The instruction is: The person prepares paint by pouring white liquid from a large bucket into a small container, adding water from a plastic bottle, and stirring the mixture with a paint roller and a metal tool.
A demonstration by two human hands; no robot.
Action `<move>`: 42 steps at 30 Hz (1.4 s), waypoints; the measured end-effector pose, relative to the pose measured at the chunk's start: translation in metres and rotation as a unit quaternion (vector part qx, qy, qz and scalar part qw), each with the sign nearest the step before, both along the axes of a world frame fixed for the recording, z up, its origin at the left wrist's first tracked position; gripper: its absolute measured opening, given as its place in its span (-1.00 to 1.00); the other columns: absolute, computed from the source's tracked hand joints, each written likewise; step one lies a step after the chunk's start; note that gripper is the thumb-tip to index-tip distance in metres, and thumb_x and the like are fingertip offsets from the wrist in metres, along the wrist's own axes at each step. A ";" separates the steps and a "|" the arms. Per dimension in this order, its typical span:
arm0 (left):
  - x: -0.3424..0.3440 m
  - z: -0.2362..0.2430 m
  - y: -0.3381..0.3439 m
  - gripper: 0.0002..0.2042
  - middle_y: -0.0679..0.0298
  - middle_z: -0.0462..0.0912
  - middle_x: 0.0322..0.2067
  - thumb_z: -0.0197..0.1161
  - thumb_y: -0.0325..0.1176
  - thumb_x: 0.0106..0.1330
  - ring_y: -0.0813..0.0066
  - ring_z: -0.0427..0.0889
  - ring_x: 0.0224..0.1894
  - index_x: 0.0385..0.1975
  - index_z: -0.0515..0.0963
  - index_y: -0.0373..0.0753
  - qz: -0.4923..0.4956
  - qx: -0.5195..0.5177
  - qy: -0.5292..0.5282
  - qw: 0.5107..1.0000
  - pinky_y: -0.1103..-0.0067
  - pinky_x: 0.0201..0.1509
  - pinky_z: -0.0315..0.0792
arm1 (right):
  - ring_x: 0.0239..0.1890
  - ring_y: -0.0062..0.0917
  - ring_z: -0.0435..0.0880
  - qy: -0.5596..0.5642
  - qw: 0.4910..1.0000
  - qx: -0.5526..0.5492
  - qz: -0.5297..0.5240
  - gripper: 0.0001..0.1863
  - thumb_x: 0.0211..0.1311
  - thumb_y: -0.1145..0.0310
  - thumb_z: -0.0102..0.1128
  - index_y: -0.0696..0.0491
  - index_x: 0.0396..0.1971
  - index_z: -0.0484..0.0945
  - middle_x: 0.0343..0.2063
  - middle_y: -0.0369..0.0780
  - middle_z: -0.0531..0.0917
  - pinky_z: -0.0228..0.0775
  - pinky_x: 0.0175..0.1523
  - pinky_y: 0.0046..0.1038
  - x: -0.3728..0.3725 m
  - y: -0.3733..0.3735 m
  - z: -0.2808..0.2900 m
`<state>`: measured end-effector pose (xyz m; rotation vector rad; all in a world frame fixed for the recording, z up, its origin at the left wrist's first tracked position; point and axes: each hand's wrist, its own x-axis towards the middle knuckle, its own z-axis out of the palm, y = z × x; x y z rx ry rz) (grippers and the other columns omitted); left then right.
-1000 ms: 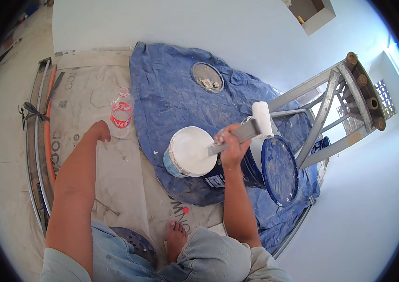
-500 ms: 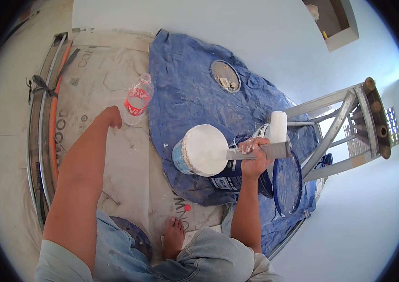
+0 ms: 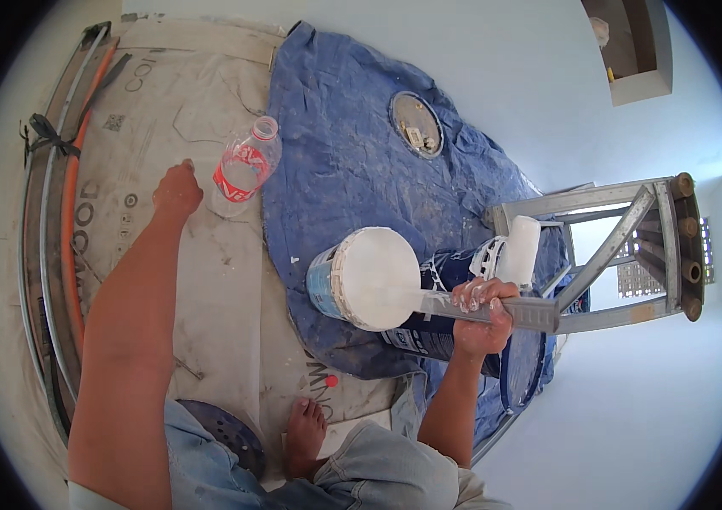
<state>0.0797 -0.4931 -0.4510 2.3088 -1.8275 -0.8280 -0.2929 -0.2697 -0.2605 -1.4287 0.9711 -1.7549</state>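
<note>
My right hand (image 3: 484, 316) grips a flat grey bar (image 3: 535, 314) with its fingers wrapped round it. Pale smears mark the knuckles. The bar's whitened far end reaches over the mouth of a bucket (image 3: 327, 276) filled with a smooth white mass (image 3: 382, 280). That bucket tilts on the blue sheet, and whether the bar touches the white mass I cannot tell. My left hand (image 3: 178, 189) hovers beside a clear plastic bottle (image 3: 242, 170) with a red label, apart from it. Its fingers are curled in, one knuckle or fingertip sticking up, with nothing seen in them.
Behind my right hand are a dark blue bucket (image 3: 437, 340) and a white paint roller (image 3: 520, 246). A metal ladder (image 3: 616, 246) lies to the right. A round lid (image 3: 416, 125) rests on the blue sheet (image 3: 344, 136). Metal poles (image 3: 46, 255) run along the left.
My left hand has moved up and left, away from the bottle. My right hand and the bar have shifted slightly right and down. The whole view has also moved a little.
</note>
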 end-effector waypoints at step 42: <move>0.001 -0.067 -0.026 -0.52 0.13 0.59 -0.08 0.06 -0.63 0.02 0.21 0.64 -0.10 0.04 0.46 -0.22 0.061 -0.316 0.209 0.923 0.41 -0.02 0.51 | -0.58 -0.49 0.33 -0.012 1.000 0.017 -0.006 -0.83 0.21 0.31 -0.05 0.08 -0.43 0.28 -0.56 -0.21 0.34 0.31 -0.44 -0.31 -0.002 0.012 0.012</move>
